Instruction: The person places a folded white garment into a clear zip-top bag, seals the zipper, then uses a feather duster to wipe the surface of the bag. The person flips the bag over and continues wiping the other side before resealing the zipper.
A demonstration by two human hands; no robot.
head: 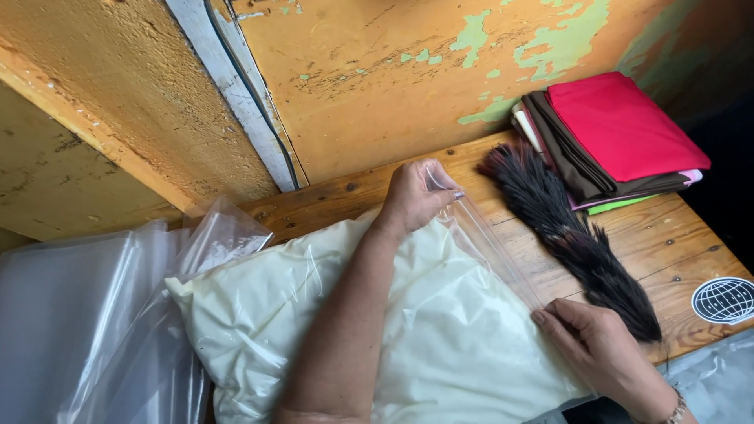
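Note:
A cream-coloured folded cloth sits inside a clear plastic bag (440, 330) lying on a wooden table (667, 235). My left hand (412, 196) pinches the far end of the bag's open flap at the top edge. My right hand (601, 349) pinches the near end of the same flap, a bracelet on its wrist. The flap stretches between the two hands.
A dark feather-like brush (565, 228) lies on the table just right of the bag. A stack of folded cloths (613, 137), red on top, rests in the far right corner. Loose clear plastic bags (94, 314) pile at the left. A peeling orange wall (377, 71) stands behind.

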